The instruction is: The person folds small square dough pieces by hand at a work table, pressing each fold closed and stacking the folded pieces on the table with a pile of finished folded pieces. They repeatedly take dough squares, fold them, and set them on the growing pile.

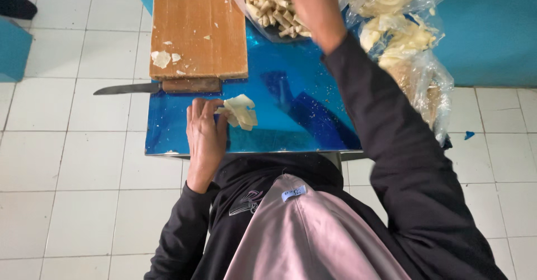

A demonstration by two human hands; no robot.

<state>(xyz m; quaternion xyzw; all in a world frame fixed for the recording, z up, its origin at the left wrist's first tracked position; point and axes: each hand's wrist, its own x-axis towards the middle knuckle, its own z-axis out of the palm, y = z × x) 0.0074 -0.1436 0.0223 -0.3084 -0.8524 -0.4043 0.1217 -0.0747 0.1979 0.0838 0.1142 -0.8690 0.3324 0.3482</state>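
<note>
Knife (127, 88) beside wooden board (197, 27), bags (408, 50) right

Wooden cutting board (198, 25) lies on the far-left part of the shiny blue tabletop (291, 98), with a few pale flakes (161, 58) near its lower left corner. A knife (130, 88) rests just against the board's near edge, blade pointing left and overhanging the table edge above the floor. Two clear plastic bags of pale chips (408, 50) sit at the table's right side, one sagging over the edge. White tiled floor (72, 162) all round; teal wall (492, 28) behind.
</note>
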